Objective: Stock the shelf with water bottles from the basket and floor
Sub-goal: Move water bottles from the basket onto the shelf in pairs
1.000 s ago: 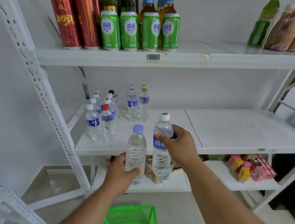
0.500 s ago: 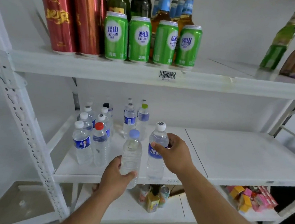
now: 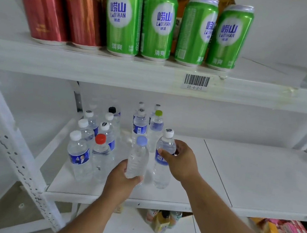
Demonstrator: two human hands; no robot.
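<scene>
Water bottles are going onto the middle shelf (image 3: pixel 254 181) two at a time, one in each hand. The left hand (image 3: pixel 123 180) wraps its fingers and thumb round the lower body of a bottle with a pale blue cap (image 3: pixel 138 158), gripping low, I would guess, so the neck stays free and the base can be set down flat. The right hand (image 3: pixel 181 162) curls round the shoulder and label of a bottle with a white cap (image 3: pixel 164 159), taken from the side, which lets the base go down first; that base looks to be on the shelf board or just above it, and I cannot tell which. The blue-capped one seems a little higher, its base hidden behind the left hand.

Both are held upright and just beside each other, right in front of a short double row of bottles (image 3: pixel 148 127) that runs back toward the wall. To their left stands a second cluster (image 3: pixel 93 140), among it a red-capped bottle (image 3: pixel 100 152) and a black-capped one at the back. Placing the new pair at the front of the row keeps the files straight and the labels facing out.

On the shelf above (image 3: pixel 97 68) stand green cans (image 3: pixel 158 23) and red cans (image 3: pixel 63 10), with a barcode sticker (image 3: pixel 196 82) on its front edge. The right half of the middle shelf has room, so I judge the stocking is still under way.
</scene>
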